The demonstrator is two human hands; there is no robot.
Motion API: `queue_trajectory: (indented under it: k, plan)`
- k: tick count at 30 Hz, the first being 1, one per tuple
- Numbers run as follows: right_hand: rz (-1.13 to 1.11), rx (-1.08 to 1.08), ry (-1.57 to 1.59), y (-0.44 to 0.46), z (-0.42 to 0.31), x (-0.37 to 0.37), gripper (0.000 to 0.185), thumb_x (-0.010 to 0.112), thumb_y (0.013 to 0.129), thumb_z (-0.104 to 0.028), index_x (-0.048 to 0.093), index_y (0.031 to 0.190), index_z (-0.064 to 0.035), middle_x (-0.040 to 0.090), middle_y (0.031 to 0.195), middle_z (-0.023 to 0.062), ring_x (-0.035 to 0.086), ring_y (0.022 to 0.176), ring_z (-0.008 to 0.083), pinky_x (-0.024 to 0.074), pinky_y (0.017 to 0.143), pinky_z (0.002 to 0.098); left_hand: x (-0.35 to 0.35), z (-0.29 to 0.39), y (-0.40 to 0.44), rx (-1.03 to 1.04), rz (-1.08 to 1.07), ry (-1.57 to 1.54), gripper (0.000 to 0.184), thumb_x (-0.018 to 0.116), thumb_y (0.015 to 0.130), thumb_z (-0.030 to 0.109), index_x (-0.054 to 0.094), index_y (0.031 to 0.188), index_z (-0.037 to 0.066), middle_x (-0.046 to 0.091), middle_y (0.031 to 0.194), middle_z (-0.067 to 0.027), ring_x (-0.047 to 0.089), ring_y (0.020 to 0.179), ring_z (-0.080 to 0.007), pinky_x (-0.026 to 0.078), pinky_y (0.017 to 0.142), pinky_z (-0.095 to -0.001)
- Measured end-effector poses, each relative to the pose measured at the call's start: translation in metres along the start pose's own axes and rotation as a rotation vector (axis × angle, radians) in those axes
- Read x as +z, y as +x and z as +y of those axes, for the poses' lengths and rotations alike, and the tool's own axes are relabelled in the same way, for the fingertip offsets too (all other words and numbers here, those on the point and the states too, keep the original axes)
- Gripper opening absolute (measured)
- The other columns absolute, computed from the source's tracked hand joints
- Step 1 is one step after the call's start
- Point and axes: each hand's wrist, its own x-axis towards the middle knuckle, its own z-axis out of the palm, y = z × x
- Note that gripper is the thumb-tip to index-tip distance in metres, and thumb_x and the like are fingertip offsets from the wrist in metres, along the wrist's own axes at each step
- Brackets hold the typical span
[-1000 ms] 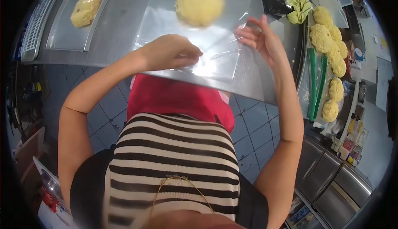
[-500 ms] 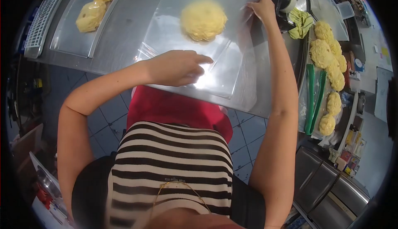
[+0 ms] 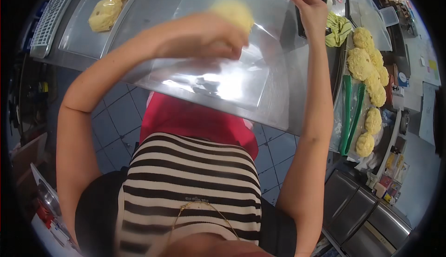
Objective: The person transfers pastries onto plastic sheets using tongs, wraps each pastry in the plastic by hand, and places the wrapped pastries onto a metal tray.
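My left hand [image 3: 211,36] is smeared by motion above the steel worktop, so its fingers cannot be made out clearly. It partly covers a round mound of yellow, noodle-like strands [image 3: 237,9], which lies on a clear plastic sheet [image 3: 246,78]. At the upper right my right hand [image 3: 312,13] is raised, thumb and fingertips pressed together; anything between them is too small to see. Just beside that hand stands a black object, perhaps a dispenser [image 3: 301,23], partly hidden by it. A crumpled yellow-green cloth [image 3: 339,30] lies to the right of the wrist.
Plastic-wrapped yellow mounds [image 3: 106,14] sit on a metal tray [image 3: 83,43] at the left, beside a white mesh basket [image 3: 53,17]. On the right, several unwrapped yellow mounds [image 3: 360,64] lie near long green tongs [image 3: 347,113]. The worktop's front edge [image 3: 195,100] is near my body.
My left hand has moved up and forward over the yellow mound. My right hand has drawn back slightly from the black object, its fingertips now together.
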Motion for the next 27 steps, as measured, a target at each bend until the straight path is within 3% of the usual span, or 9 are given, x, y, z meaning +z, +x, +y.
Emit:
queue_trajectory:
  k: [2,7,10,13,15,18,20,23,27]
  plan:
    - [-0.043,0.005,-0.028,-0.018,-0.024,-0.005,0.016,0.066,0.074,-0.013,0.067,0.085,-0.0027,0.063,0.071,0.0030,0.056,0.067,0.0094,0.0427,0.063,0.0219,-0.009,-0.008,0.002,0.155,0.292,0.292,0.013,0.057,0.081,0.015,0.064,0.088,0.007,0.052,0.120,-0.0122,0.054,0.104,-0.0265,0.045,0.084,-0.0357]
    - [-0.177,0.000,-0.109,-0.058,-0.053,-0.017,0.016,0.066,0.077,-0.010,0.066,0.089,-0.0004,0.063,0.081,-0.0005,0.055,0.074,0.0062,0.0414,0.068,0.0170,-0.019,-0.017,0.018,0.138,0.565,0.633,0.018,0.055,0.083,0.017,0.065,0.094,0.007,0.037,0.135,-0.0089,0.033,0.126,-0.0239,0.027,0.101,-0.0382]
    - [-0.228,-0.010,-0.115,-0.065,-0.056,-0.024,0.017,0.067,0.076,-0.011,0.065,0.090,-0.0004,0.063,0.083,0.0004,0.055,0.076,0.0061,0.0416,0.069,0.0176,-0.031,-0.027,0.029,0.444,0.926,1.081,0.019,0.065,0.073,0.024,0.065,0.079,0.006,0.063,0.079,-0.0070,0.059,0.085,-0.0185,0.042,0.076,-0.0320]
    - [-0.273,-0.023,-0.107,-0.069,-0.060,-0.030,0.019,0.067,0.076,-0.011,0.065,0.091,-0.0001,0.063,0.086,0.0015,0.055,0.078,0.0064,0.0421,0.070,0.0188,-0.035,-0.041,0.030,0.447,0.767,0.756,0.019,0.064,0.075,0.026,0.066,0.080,0.008,0.064,0.081,-0.0069,0.059,0.087,-0.0196,0.041,0.079,-0.0336]
    - [-0.230,-0.157,-0.211,-0.070,-0.071,-0.027,0.019,0.067,0.075,-0.010,0.065,0.092,-0.0005,0.063,0.085,0.0037,0.057,0.078,0.0086,0.0428,0.071,0.0208,-0.036,-0.044,0.029,0.435,0.692,0.596,0.019,0.063,0.076,0.026,0.067,0.080,0.008,0.064,0.083,-0.0069,0.059,0.088,-0.0201,0.041,0.080,-0.0343]
    - [-0.226,-0.336,-0.365,-0.068,-0.084,-0.010,0.020,0.066,0.075,-0.009,0.065,0.092,-0.0014,0.063,0.083,0.0058,0.058,0.078,0.0116,0.0432,0.071,0.0230,-0.038,-0.043,0.032,0.079,0.445,0.402,0.020,0.062,0.077,0.026,0.066,0.081,0.007,0.063,0.087,-0.0058,0.058,0.088,-0.0224,0.041,0.079,-0.0351]
    - [-0.237,-0.562,-0.581,-0.068,-0.089,0.000,0.020,0.066,0.074,-0.008,0.065,0.093,-0.0028,0.062,0.080,0.0079,0.058,0.077,0.0153,0.0435,0.071,0.0251,-0.037,-0.045,0.032,0.069,0.441,0.353,0.020,0.062,0.076,0.026,0.066,0.082,0.007,0.063,0.087,-0.0061,0.058,0.087,-0.0231,0.042,0.078,-0.0351]
    - [-0.268,-0.406,-0.516,-0.067,-0.087,0.003,0.019,0.065,0.073,-0.007,0.066,0.092,-0.0041,0.061,0.077,0.0076,0.057,0.077,0.0171,0.0429,0.071,0.0255,-0.036,-0.048,0.029,0.057,0.429,0.249,0.020,0.063,0.076,0.026,0.066,0.082,0.007,0.062,0.086,-0.0068,0.058,0.086,-0.0244,0.042,0.077,-0.0352]
    - [-0.307,-0.297,-0.470,-0.066,-0.084,0.002,0.019,0.065,0.072,-0.006,0.066,0.091,-0.0046,0.060,0.075,0.0060,0.055,0.075,0.0172,0.0422,0.070,0.0249,-0.052,-0.044,0.005,0.230,0.388,0.244,0.021,0.065,0.074,0.024,0.066,0.085,0.007,0.062,0.083,-0.0084,0.058,0.084,-0.0260,0.044,0.074,-0.0351]
